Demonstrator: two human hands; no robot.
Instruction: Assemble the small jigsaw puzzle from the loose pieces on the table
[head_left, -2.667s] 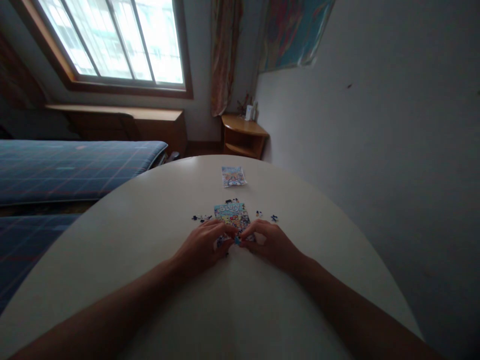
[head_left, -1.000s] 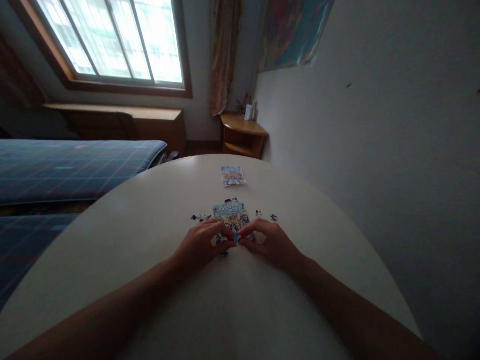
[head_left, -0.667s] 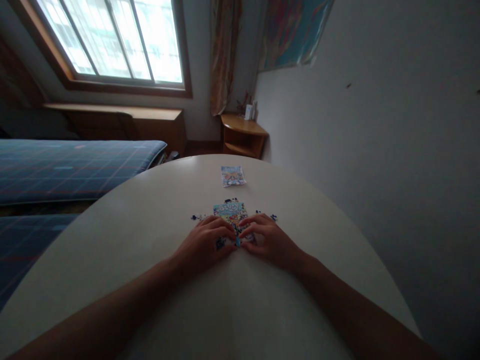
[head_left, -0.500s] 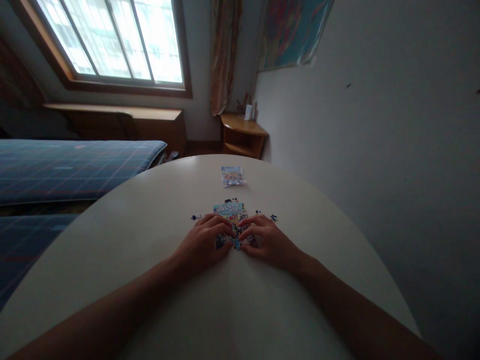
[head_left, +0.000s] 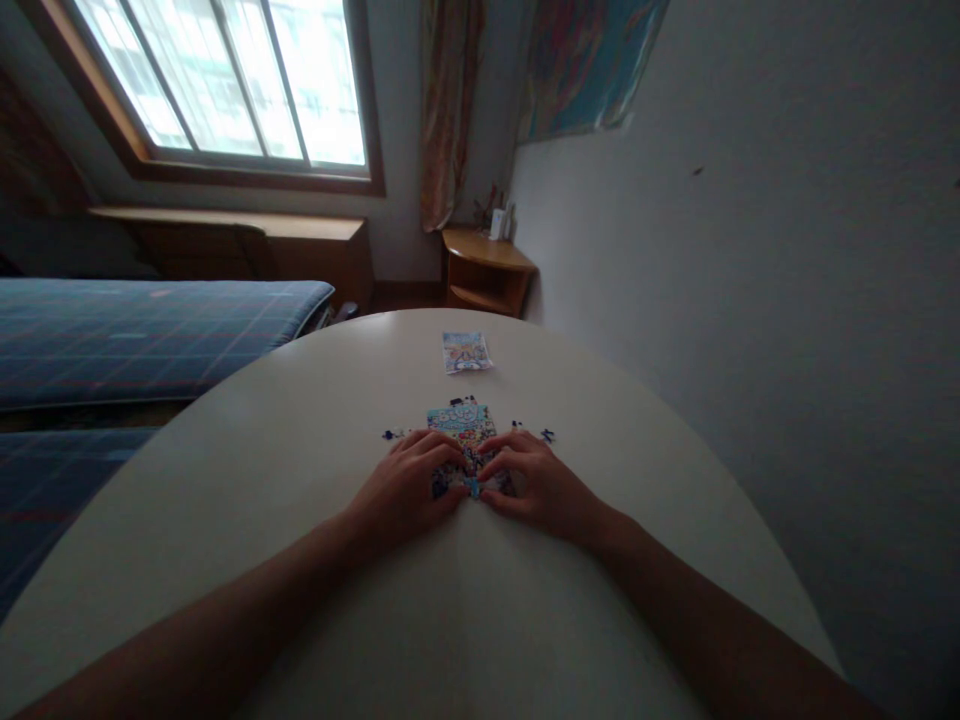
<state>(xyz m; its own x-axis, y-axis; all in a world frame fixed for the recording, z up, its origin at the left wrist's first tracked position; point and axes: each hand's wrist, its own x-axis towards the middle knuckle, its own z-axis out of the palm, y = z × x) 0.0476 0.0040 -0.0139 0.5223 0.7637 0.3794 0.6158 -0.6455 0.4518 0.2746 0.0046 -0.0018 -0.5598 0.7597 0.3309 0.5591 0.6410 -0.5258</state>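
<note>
Left hand (head_left: pixel 411 477) and right hand (head_left: pixel 537 480), half-curled, grip unclear, are flanking blue piece (head_left: pixel 474 488), part-covering printed sheet (head_left: pixel 460 416); packet (head_left: pixel 466 352) lying toward far table edge (head_left: pixel 409 317).

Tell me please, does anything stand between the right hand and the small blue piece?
Nothing visible does: the right hand is close beside the small blue piece, with the left hand on its other side. Whether they touch, I cannot tell.

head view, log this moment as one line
left hand: beside blue piece | right hand: its other side | sheet: partly covered | packet: beyond sheet
</note>
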